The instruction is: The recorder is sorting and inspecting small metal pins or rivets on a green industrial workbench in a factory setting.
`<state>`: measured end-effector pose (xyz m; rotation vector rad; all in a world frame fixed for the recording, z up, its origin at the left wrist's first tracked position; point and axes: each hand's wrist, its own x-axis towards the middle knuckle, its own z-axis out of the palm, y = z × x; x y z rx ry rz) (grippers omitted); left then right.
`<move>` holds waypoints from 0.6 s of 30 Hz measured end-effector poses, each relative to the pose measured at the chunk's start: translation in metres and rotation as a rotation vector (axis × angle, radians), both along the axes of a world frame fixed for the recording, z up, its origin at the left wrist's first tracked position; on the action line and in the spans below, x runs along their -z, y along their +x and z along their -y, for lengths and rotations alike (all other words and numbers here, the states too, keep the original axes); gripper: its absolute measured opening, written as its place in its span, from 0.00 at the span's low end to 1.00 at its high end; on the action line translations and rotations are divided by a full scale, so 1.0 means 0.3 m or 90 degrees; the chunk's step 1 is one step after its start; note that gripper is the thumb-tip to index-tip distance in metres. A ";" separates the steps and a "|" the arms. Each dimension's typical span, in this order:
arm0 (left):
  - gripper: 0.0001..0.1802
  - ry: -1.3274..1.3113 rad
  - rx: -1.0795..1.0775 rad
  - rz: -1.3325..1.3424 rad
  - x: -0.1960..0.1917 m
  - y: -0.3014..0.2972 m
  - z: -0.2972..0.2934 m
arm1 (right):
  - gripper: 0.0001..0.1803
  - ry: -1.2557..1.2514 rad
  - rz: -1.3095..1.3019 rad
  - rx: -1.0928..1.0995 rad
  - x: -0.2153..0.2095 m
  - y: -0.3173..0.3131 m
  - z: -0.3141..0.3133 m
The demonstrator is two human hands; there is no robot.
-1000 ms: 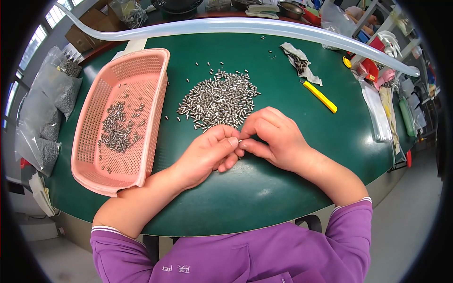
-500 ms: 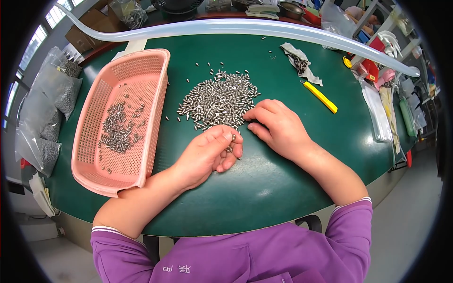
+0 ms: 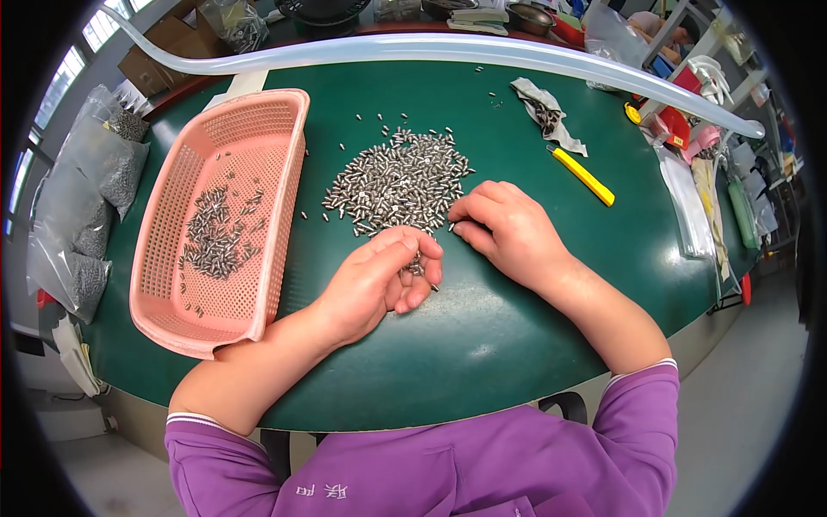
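In left hand [image 3: 375,274], metal pieces [image 3: 416,266] are partly covered; count can't be read. Whether lone piece [image 3: 451,227] by right hand [image 3: 510,231] is pinched can't be told. Black basket [image 3: 324,11] is cut off by top edge, purple shirt [image 3: 413,474] by bottom.

pink basket [image 3: 226,302] walls off L side, metal pile [image 3: 396,181] blocks fwd of L hand [image 3: 372,272], tbl [image 3: 457,366] open nearside, R hand [image 3: 514,234] w/ free lane to yellow cutter [image 3: 582,176], 1 pale tube [image 3: 431,50] bars far edge
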<state>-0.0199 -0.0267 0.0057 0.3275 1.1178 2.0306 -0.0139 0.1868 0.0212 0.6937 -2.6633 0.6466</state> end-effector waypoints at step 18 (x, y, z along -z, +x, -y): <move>0.09 -0.050 -0.002 -0.002 -0.009 0.006 -0.005 | 0.04 -0.369 0.316 -0.103 -0.061 0.065 0.067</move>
